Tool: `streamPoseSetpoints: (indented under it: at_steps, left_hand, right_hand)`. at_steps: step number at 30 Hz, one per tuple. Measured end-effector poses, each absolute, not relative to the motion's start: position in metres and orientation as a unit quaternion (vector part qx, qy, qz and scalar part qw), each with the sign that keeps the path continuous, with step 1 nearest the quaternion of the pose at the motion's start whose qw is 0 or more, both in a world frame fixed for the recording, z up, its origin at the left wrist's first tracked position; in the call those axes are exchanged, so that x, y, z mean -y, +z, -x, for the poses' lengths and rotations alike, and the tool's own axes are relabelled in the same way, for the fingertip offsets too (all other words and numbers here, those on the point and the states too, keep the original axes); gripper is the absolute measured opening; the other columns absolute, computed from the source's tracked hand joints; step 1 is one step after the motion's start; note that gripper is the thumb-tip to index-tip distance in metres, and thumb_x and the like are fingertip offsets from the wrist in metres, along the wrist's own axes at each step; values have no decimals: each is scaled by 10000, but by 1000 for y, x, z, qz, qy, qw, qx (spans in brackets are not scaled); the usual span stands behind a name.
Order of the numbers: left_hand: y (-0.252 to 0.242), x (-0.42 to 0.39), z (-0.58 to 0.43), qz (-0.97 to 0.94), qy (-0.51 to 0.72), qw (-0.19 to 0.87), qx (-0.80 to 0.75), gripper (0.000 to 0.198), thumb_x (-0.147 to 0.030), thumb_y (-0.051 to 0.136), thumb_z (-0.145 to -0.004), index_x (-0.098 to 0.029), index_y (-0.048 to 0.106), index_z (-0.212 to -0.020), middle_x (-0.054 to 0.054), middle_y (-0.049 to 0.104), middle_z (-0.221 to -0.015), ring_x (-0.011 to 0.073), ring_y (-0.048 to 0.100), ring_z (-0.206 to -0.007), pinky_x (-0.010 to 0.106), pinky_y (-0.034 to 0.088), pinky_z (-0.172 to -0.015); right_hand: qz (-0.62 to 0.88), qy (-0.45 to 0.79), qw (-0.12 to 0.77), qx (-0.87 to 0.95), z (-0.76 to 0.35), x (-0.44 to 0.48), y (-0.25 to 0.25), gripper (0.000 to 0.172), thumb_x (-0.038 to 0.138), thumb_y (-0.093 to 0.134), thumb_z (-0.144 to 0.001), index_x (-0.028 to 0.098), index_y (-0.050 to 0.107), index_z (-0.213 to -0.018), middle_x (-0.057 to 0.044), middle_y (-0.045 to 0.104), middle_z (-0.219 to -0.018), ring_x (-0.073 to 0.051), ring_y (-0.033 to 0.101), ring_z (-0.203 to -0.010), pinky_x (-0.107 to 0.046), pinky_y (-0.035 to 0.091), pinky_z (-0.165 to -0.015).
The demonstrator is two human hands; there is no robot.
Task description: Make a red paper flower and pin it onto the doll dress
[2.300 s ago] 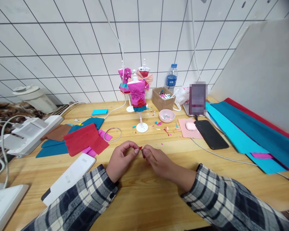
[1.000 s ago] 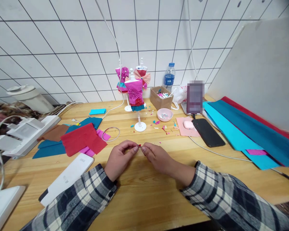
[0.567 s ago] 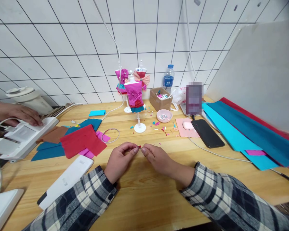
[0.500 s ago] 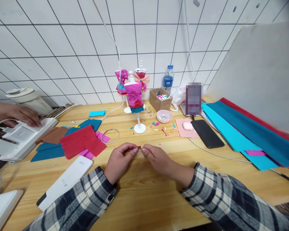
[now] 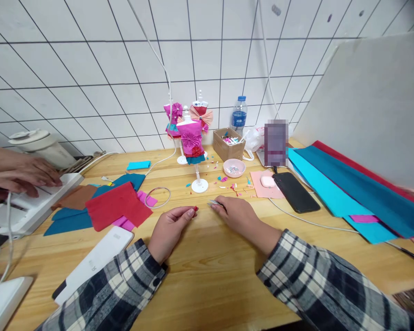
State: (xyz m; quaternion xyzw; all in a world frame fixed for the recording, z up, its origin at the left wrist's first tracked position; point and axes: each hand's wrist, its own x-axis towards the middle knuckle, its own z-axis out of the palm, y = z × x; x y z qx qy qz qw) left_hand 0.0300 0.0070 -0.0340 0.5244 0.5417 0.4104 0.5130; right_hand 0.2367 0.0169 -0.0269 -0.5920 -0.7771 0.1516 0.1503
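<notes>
My left grip (image 5: 169, 227) pinches a small red scrap (image 5: 196, 208), apparently cloth; just apart, my right grip (image 5: 239, 218) holds a slim grey metal tool (image 5: 214, 202) pointing left.

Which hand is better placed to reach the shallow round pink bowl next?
Probably the right hand: it sits nearer the bowl, though it holds a small silvery pointed tool. The left hand is farther off, pinching a small red scrap.

This looks like a craft corner (home or workshop, I can't tell): a wooden table (image 5: 200, 276) against a tiled wall (image 5: 205, 59), with dressed miniature mannequins (image 5: 190, 135), coloured sheets (image 5: 362, 188) and scattered scraps (image 5: 224, 179).
</notes>
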Motion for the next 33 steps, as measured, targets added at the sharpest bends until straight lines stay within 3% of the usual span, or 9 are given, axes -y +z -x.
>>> streamPoseSetpoints:
  at_steps: [5,9,11,15,19,23,28,33]
  left_hand:
    - [-31,-7,-31,-513,414,538,-525,377,-432,741,-683,-193,724,-973,66,752,-946,209,678,-880,320,511,-821]
    - [-31,-6,-31,-506,430,538,-518,376,-424,756,-664,-162,714,-931,73,751,-863,204,685,-802,315,522,-766]
    - [-31,-5,-32,-512,432,533,-516,350,-420,762,-653,-154,709,-874,76,747,-843,207,683,-800,313,521,-763]
    - [-28,-3,-34,-550,418,513,-509,299,-414,746,-665,-167,705,-829,67,743,-858,202,671,-817,307,514,-777]
    - [-26,0,-36,-594,405,483,-500,252,-402,716,-690,-174,697,-794,51,731,-814,199,655,-786,305,517,-753]
    - [-27,0,-36,-618,386,482,-487,226,-378,693,-716,-168,681,-799,39,706,-786,178,636,-745,279,509,-706]
    - [-28,-2,-35,-602,385,488,-502,251,-389,690,-716,-161,687,-821,59,716,-829,189,645,-785,293,507,-740]
    - [-27,-2,-37,-584,397,498,-503,271,-394,712,-694,-164,672,-831,60,721,-822,192,659,-780,291,518,-726]
  right_hand:
    - [593,107,139,786,-241,-20,-30,332,464,421,-924,224,650,-906,-75,677,-871,-201,588,-800,-293,335,-629]
    - [589,56,211,778,-238,-15,-26,211,391,587,-848,229,683,-942,-93,634,-975,-245,518,-983,-357,355,-800]
    - [572,84,260,774,-234,-10,-21,174,335,595,-846,223,683,-946,-79,636,-965,-226,519,-967,-356,359,-827]
    - [516,219,343,754,-221,-1,-14,120,266,589,-843,210,683,-892,-19,658,-794,-152,557,-795,-285,395,-745]
    - [484,247,368,755,-215,3,-14,93,280,637,-805,207,690,-828,-5,650,-735,-137,550,-722,-263,390,-682]
    - [505,214,285,786,-223,1,-15,133,302,580,-846,213,678,-856,-21,657,-780,-146,565,-747,-263,378,-663]
    - [647,92,180,735,-246,-12,-17,173,265,491,-881,182,636,-929,-99,665,-924,-192,585,-795,-286,363,-629]
    - [557,254,301,731,-237,-13,-23,119,269,569,-821,203,667,-833,-12,664,-760,-123,553,-654,-242,395,-610]
